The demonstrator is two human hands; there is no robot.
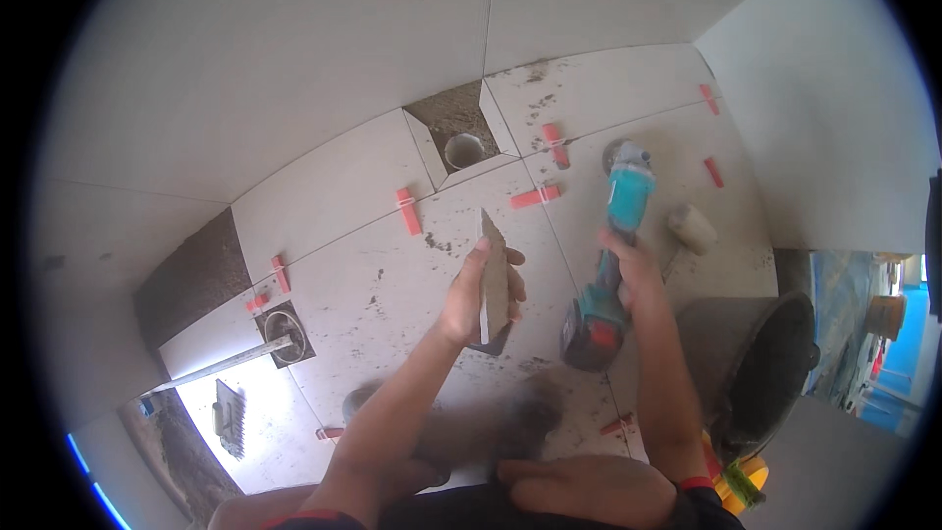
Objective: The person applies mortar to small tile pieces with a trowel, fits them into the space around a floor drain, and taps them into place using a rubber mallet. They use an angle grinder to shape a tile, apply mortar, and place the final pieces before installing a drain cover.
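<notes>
The left hand [478,296] gripped a thin, pointed tile offcut [494,275] upright above the pale floor tiles [383,275]. Just beside it, the right hand [628,270] clasped a teal cordless grinder [613,245]. Smooth tiling lay open ahead, red levelling clips [408,211] along joints, a dark bucket [751,363] close right.

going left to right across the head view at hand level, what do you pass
notched trowel → round floor pipe → left hand holding a tile piece → right hand gripping the teal angle grinder → black bucket

One head-worn fisheye view looks steeply down, close over the tiled floor [373,285] and forearms.
</notes>
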